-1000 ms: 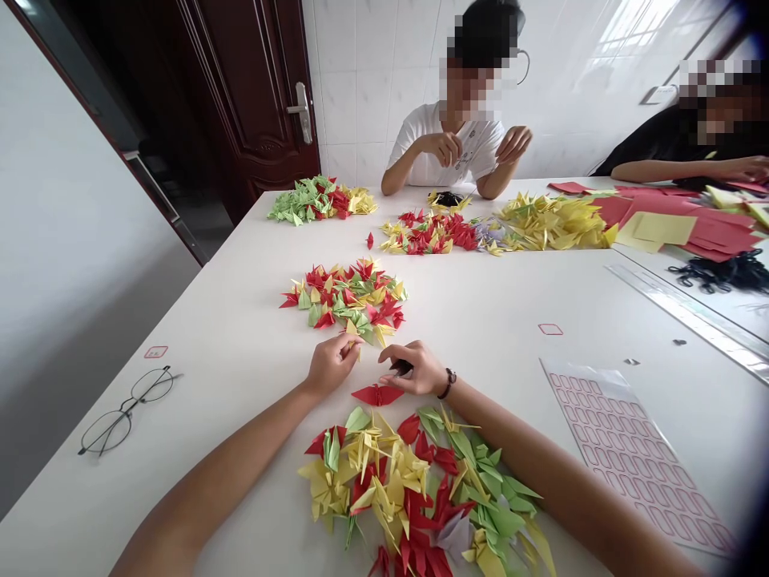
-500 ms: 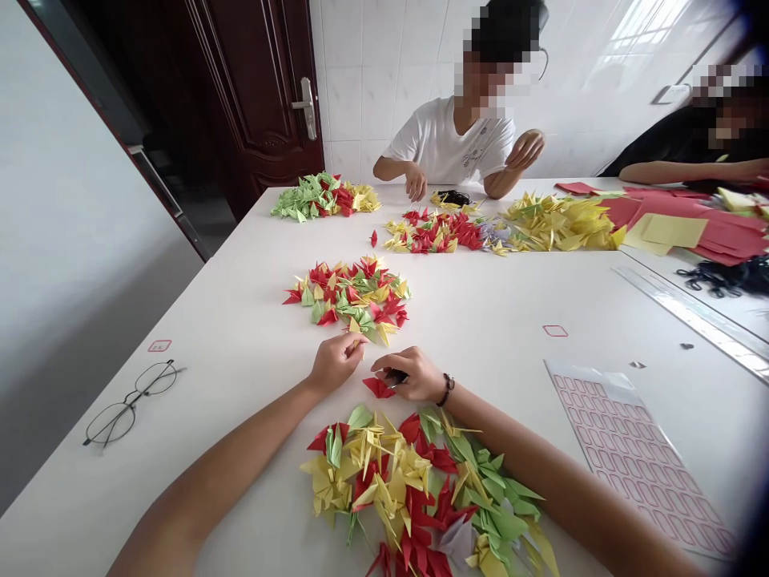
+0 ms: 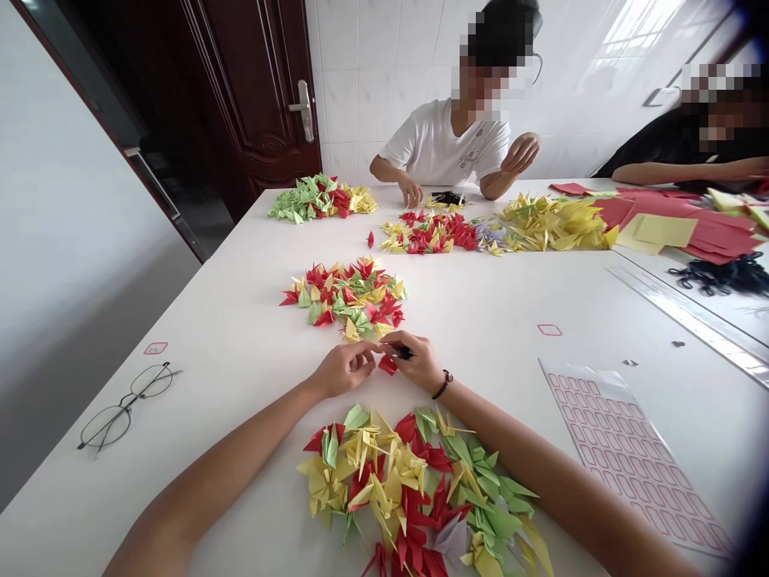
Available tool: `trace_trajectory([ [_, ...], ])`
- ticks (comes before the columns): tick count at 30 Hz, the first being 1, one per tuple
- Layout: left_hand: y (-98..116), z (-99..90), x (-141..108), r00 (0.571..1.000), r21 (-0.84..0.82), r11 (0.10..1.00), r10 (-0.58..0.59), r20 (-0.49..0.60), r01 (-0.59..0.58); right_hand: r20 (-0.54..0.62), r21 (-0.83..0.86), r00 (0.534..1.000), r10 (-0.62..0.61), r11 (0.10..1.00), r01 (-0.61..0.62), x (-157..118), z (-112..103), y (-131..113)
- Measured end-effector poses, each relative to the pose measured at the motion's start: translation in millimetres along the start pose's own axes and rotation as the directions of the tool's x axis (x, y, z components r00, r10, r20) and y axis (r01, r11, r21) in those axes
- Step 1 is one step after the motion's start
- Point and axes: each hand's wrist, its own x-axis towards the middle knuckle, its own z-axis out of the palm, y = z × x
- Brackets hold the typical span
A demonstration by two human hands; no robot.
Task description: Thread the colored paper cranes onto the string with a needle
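Head view: the left hand [image 3: 342, 369] and right hand [image 3: 414, 361] nearly meet above the white table [image 3: 228, 336]. The right pinches a small black item [image 3: 404, 352]; whether the left holds anything cannot be told. A red paper crane [image 3: 388, 365] sits between them, above a heap of mixed paper cranes [image 3: 414, 489].

Bright daylight from a window [image 3: 640, 28] at the far right glares on the white wall tiles [image 3: 577, 120] and casts only faint shadows on the white table [image 3: 198, 401], while the wide view bends the near edges and darkens the right corners.
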Motion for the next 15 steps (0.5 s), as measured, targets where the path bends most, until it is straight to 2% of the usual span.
trace_trajectory([
  [5, 1.7, -0.9, 2.0, 0.999, -0.097, 0.995, -0.022, 0.048, 0.026, -0.059, -0.001, 0.998, -0.022, 1.000, 0.022, 0.1, 0.2, 0.2],
  [15, -2.3, 4.0, 7.0, 0.992, -0.144, 0.982, -0.120, 0.028, 0.122, -0.009, 0.003, 0.999, -0.043, 0.999, 0.043, 2.8, -1.1, -3.9],
])
